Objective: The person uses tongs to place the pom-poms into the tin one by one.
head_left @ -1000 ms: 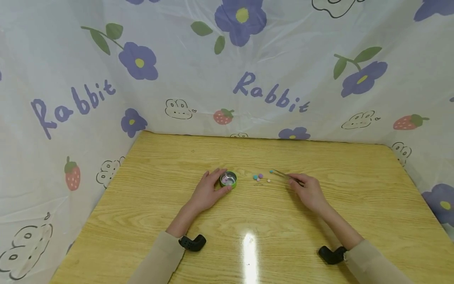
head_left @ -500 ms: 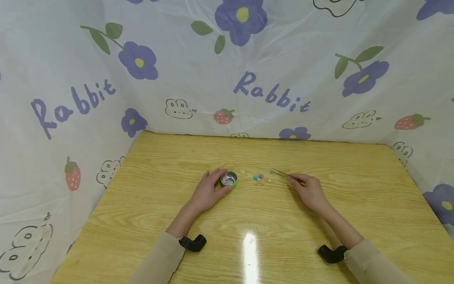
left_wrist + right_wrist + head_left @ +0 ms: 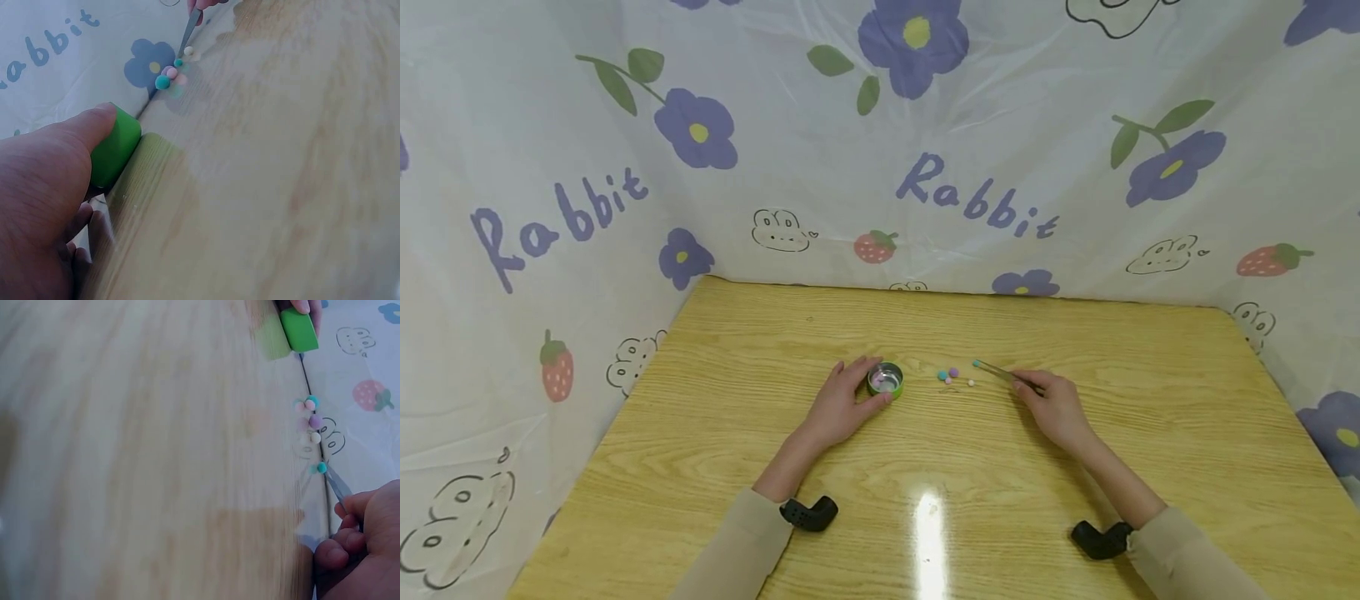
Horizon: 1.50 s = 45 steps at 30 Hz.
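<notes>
My left hand [image 3: 838, 406] grips a small round green tin [image 3: 895, 392] between thumb and fingers; a bit of pink shows inside it. In the left wrist view the thumb presses the green wall [image 3: 119, 147]. My right hand [image 3: 1058, 412] pinches metal tweezers [image 3: 998, 370], whose tips meet a small teal ball [image 3: 977, 363]. The right wrist view shows that teal ball [image 3: 322, 467] at the tweezer tips, low over or on the table. Between tin and tweezers lie a larger teal ball [image 3: 942, 376], a purple ball [image 3: 954, 372], a pink ball [image 3: 948, 381] and a white ball [image 3: 972, 383].
The wooden table [image 3: 880, 467] has its far edge against a patterned curtain [image 3: 820, 167], which also rises along both sides. Black wrist devices [image 3: 809, 513] sit at the cuffs of beige sleeves.
The tweezer tips have closed together at the small teal ball. The left hand and the tin stay as they were, apart from a slight shift of the whole head view.
</notes>
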### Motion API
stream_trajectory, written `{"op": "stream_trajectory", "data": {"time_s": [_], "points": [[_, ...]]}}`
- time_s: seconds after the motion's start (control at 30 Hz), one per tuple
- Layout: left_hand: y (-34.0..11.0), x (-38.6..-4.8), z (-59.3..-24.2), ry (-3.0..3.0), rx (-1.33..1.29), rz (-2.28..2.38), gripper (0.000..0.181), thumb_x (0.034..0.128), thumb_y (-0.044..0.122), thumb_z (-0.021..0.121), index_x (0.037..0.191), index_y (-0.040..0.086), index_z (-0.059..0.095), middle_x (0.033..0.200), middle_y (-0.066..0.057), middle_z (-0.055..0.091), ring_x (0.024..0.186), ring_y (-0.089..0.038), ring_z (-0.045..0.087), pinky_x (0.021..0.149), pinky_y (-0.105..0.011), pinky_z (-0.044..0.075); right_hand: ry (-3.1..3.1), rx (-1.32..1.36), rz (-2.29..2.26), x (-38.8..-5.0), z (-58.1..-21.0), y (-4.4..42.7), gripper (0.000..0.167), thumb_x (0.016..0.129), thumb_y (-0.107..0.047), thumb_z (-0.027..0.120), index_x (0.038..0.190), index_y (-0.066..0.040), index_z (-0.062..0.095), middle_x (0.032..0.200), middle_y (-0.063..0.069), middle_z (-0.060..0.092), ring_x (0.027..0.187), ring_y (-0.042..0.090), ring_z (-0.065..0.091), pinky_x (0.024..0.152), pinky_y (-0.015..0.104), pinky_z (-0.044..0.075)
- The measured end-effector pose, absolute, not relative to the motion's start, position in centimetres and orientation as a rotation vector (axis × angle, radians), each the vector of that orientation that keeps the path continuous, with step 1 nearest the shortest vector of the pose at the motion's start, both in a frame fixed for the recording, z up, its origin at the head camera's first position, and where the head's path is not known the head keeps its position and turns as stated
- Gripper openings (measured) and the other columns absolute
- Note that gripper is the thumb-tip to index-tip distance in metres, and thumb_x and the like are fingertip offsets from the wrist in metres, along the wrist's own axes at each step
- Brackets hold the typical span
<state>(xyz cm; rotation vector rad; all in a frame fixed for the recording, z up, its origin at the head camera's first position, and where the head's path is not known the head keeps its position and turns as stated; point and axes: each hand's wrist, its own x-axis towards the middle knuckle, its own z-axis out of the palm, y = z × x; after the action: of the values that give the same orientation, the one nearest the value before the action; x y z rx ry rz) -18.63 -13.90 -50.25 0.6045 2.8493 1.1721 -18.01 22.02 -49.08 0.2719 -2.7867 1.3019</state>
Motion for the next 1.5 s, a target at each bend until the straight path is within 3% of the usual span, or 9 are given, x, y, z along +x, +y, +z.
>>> {"op": "stream_trajectory", "data": {"time_s": [0.17,0.4,0.53,1.03,1.2,1.5], "points": [[-13.81,-18.59,-50.18,2.851,0.597,1.162,0.065,0.0997,0.035,0.070,0.153,0.006,0.048,0.153,-0.017,0.049,0.149,-0.033,0.035,0.126,-0.049,0.010,-2.782,0.270,1.301,-17.99,-49.21,22.04,0.028,0.104,-0.005,0.060,0.128,0.008,0.067,0.124,0.028,0.067,0.117,0.043,0.063,0.088,0.050,0.058],[-13.81,-18.60,-50.20,2.846,0.596,1.159,0.065,0.0999,0.036,0.069,0.153,0.006,0.047,0.154,-0.017,0.048,0.149,-0.033,0.035,0.126,-0.048,0.010,-2.773,0.268,1.275,-17.87,-49.20,21.97,0.028,0.104,-0.005,0.061,0.126,0.008,0.069,0.118,0.027,0.069,0.105,0.038,0.068,0.075,0.029,0.056],[-13.76,-18.56,-50.18,2.843,0.601,1.168,0.066,0.1000,0.036,0.069,0.153,0.005,0.047,0.154,-0.017,0.048,0.149,-0.033,0.035,0.126,-0.049,0.010,-2.765,0.273,1.263,-17.84,-49.16,22.02,0.027,0.103,-0.005,0.062,0.126,0.008,0.069,0.116,0.026,0.070,0.098,0.035,0.067,0.069,0.024,0.052],[-13.83,-18.55,-50.20,2.850,0.596,1.177,0.066,0.0994,0.038,0.070,0.153,0.006,0.048,0.154,-0.018,0.048,0.148,-0.033,0.035,0.126,-0.049,0.011,-2.734,0.293,1.231,-17.98,-49.14,21.85,0.024,0.101,-0.003,0.064,0.121,0.008,0.072,0.103,0.021,0.072,0.089,0.033,0.066,0.064,0.025,0.046],[-13.89,-18.63,-50.29,2.853,0.596,1.173,0.066,0.0994,0.038,0.070,0.153,0.006,0.048,0.154,-0.017,0.048,0.148,-0.033,0.035,0.126,-0.049,0.010,-2.720,0.303,1.219,-18.03,-49.12,21.84,0.024,0.101,-0.003,0.065,0.121,0.008,0.072,0.103,0.022,0.072,0.083,0.028,0.063,0.062,0.025,0.045],[-13.93,-18.62,-50.42,2.854,0.597,1.170,0.065,0.0995,0.037,0.070,0.153,0.006,0.048,0.153,-0.017,0.049,0.148,-0.033,0.036,0.126,-0.049,0.011,-2.716,0.312,1.224,-17.95,-48.96,21.81,0.025,0.101,-0.004,0.064,0.122,0.007,0.072,0.108,0.023,0.072,0.089,0.030,0.066,0.064,0.024,0.047]]}}
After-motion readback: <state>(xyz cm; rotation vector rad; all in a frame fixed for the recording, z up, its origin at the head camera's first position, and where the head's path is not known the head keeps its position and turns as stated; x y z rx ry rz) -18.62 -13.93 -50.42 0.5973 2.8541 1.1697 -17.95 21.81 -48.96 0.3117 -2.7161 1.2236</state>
